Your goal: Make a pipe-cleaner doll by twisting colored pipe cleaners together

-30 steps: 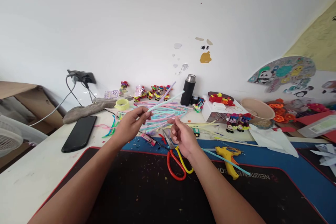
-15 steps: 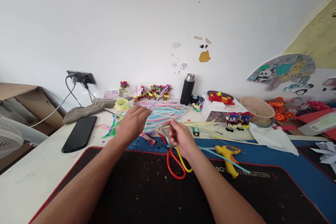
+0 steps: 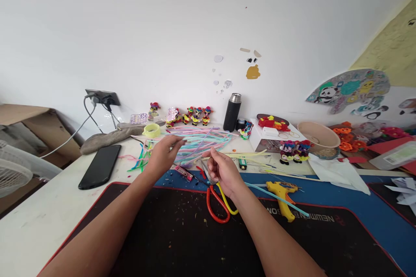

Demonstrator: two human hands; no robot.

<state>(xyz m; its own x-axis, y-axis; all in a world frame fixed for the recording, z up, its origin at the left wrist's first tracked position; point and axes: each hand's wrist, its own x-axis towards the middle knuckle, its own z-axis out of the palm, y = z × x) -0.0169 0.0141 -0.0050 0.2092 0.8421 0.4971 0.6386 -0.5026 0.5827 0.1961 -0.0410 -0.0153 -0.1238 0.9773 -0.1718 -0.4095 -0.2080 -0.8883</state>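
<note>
My left hand (image 3: 165,154) hovers at the left edge of a pile of pastel pipe cleaners (image 3: 191,143), its fingers loosely bent and slightly apart, with nothing visible in them. A lavender pipe cleaner (image 3: 205,135) lies slantwise across the pile. My right hand (image 3: 224,171) is closed above the scissors (image 3: 218,210), fingers curled and thumb near the index finger; what it holds, if anything, is hidden. The scissors have one red and one yellow handle. A teal pipe cleaner (image 3: 279,199) runs out from beneath my right forearm.
A yellow glue gun (image 3: 283,199) lies right of my right forearm. Behind the pile stand a black thermos (image 3: 232,112) and several small figures (image 3: 196,116). A phone (image 3: 100,167) and tape roll (image 3: 151,130) lie left. A black mat (image 3: 182,233) covers the front.
My left hand has let go of the lavender pipe cleaner, which now lies on the pile, and has drawn back slightly. My right hand stays almost still.
</note>
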